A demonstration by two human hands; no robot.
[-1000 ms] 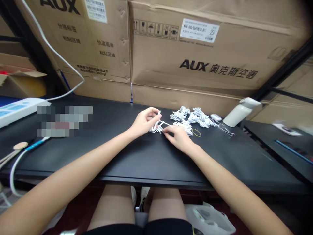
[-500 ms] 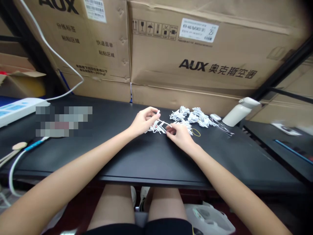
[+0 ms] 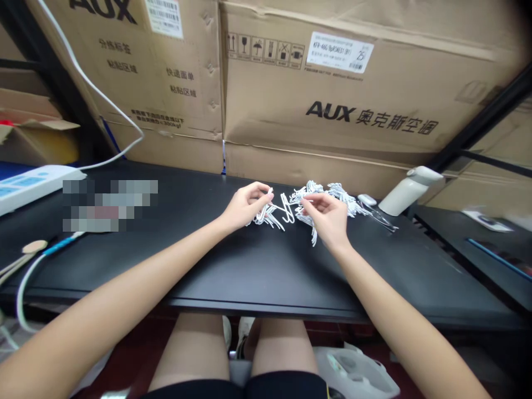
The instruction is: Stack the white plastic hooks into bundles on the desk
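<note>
My left hand point(image 3: 249, 206) is closed, its thumb and forefinger pinching thin white cord. Below its fingers lies a bunch of short white cords point(image 3: 268, 217) on the black table, partly covered by the hand. A bent, zigzag white cord point(image 3: 287, 209) sits between my two hands. My right hand point(image 3: 327, 217) is closed too, thumb and fingertips pinched on the end of a white cord at the near side of a pile of white cord bundles point(image 3: 341, 194). My right hand hides part of this pile.
A tilted cream flask point(image 3: 409, 191) stands at the right, beside a small white object point(image 3: 366, 199) and thin dark-handled scissors or tweezers point(image 3: 382, 219). A white power strip point(image 3: 41, 185) lies at the left. Cardboard boxes point(image 3: 332, 127) wall off the table's back.
My right hand has moved right, away from my left hand, over the cord pile. The zigzag cord now shows between them. A yellow rubber band is now hidden. My left hand stays put.
</note>
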